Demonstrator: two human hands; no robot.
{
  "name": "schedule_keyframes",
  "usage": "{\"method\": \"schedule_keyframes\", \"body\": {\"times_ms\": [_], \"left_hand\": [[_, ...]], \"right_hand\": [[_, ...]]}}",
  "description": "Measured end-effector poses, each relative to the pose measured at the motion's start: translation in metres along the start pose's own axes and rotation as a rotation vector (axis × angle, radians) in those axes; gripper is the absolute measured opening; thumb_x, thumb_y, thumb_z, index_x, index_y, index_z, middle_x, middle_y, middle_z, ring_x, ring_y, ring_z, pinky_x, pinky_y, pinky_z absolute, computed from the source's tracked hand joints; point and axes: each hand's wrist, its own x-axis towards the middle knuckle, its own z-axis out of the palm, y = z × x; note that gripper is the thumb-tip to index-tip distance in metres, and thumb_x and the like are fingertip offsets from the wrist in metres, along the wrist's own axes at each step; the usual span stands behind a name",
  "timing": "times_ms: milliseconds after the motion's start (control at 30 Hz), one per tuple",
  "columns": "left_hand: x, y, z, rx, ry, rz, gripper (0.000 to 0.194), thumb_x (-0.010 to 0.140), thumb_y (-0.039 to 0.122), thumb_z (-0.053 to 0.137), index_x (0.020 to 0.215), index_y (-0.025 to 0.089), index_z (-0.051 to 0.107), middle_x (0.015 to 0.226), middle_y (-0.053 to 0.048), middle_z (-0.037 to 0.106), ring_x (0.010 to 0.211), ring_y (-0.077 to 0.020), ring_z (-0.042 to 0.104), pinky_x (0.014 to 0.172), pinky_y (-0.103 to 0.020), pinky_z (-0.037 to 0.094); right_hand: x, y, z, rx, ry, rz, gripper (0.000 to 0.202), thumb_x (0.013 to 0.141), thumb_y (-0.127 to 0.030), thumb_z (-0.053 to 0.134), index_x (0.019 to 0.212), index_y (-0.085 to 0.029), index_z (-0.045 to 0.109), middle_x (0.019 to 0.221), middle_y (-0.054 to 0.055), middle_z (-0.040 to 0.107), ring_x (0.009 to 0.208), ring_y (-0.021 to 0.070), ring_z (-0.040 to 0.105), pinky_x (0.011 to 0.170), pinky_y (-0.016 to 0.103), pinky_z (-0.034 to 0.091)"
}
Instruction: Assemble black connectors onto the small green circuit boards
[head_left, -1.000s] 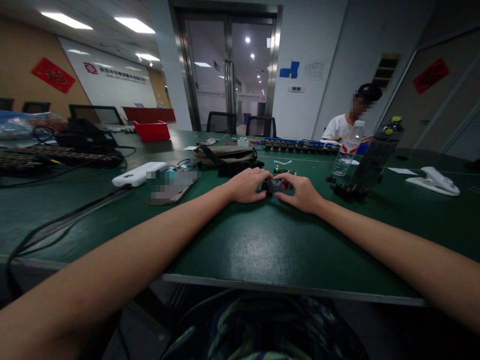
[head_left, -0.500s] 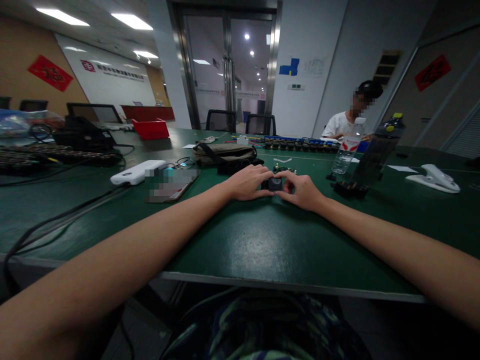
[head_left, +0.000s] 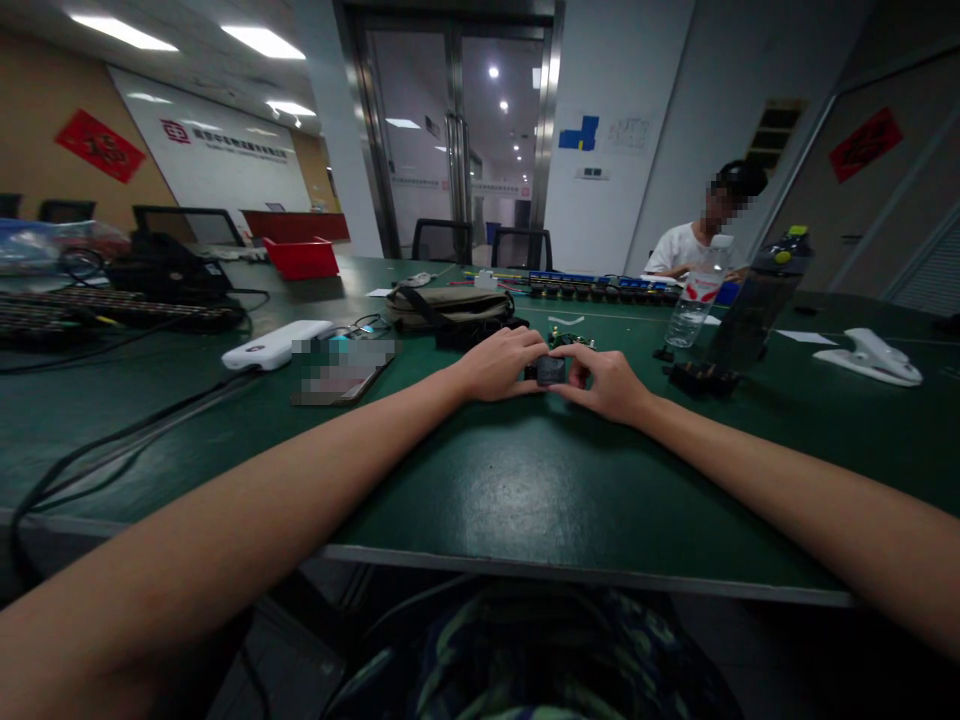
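Between my two hands, low over the green table [head_left: 517, 480], is a small black block-shaped part [head_left: 551, 371]. My left hand [head_left: 501, 365] pinches it from the left, thumb below and fingers above. From the right, my right hand [head_left: 609, 385] grips the same part between thumb and forefinger. The fingers cover its sides, so its exact kind cannot be made out. Just behind the fingertips lies a small cluster of green and yellowish pieces [head_left: 571, 340], partly hidden by my right hand.
Left of my hands lie a phone [head_left: 345, 372] and a white power bank [head_left: 276, 345] with a cable. A grey-green bag [head_left: 450, 308] sits behind them. On the right stand a water bottle [head_left: 691, 308], a dark bottle [head_left: 757, 300] and a white tool [head_left: 870, 358]. Another person [head_left: 686, 248] sits beyond.
Both hands stay almost in place on the black part. Its near face looks slightly turned and lighter now.
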Motion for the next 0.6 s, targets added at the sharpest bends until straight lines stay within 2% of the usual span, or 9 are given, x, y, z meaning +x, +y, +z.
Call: {"method": "schedule_keyframes", "body": {"times_ms": [367,600], "left_hand": [[0.0014,0.0039,-0.0069,0.070,0.032,0.015,0.038,0.088,0.048,0.058,0.107,0.015,0.063,0.109,-0.013,0.066,0.100,-0.0274,0.059,0.085,-0.038,0.042],[0.0014,0.0036,-0.0056,0.116,0.042,0.019,0.037,0.089,0.047,0.058,0.105,0.014,0.063,0.105,-0.013,0.066,0.097,-0.0266,0.059,0.083,-0.037,0.042]], "right_hand": [[0.0004,-0.0021,0.0006,-0.006,0.001,0.004,0.037,0.083,-0.040,0.070,0.112,-0.020,0.060,0.066,-0.003,0.063,0.057,0.0152,0.059,0.062,0.027,0.045],[0.0014,-0.0044,-0.0005,-0.022,-0.005,0.057,0.037,0.083,-0.040,0.071,0.111,-0.021,0.057,0.066,-0.004,0.061,0.055,0.0147,0.058,0.061,0.026,0.042]]}}
